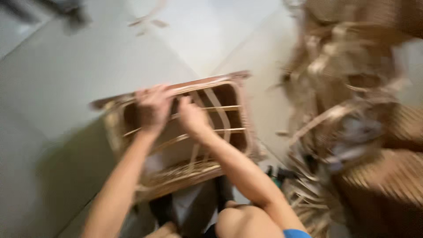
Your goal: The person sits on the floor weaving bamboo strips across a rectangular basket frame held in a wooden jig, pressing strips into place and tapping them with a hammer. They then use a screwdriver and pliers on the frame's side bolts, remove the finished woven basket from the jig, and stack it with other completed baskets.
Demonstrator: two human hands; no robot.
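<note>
The picture is blurred by motion. A rectangular basket frame [238, 128] of pale woven strips lies on the floor in front of me, its open side facing up. My left hand [152, 108] grips the frame's far rim near its left part. Just right of it, my right hand [191, 117] is closed on thin strips that cross the opening. Several loose strips run across the inside of the frame. My knee [242, 222] shows at the bottom.
A large heap of cane strips and woven brown pieces [348, 110] fills the right side. Pale floor tiles [66, 79] spread to the left and behind the frame. A few scraps [147, 22] lie on the floor at the top.
</note>
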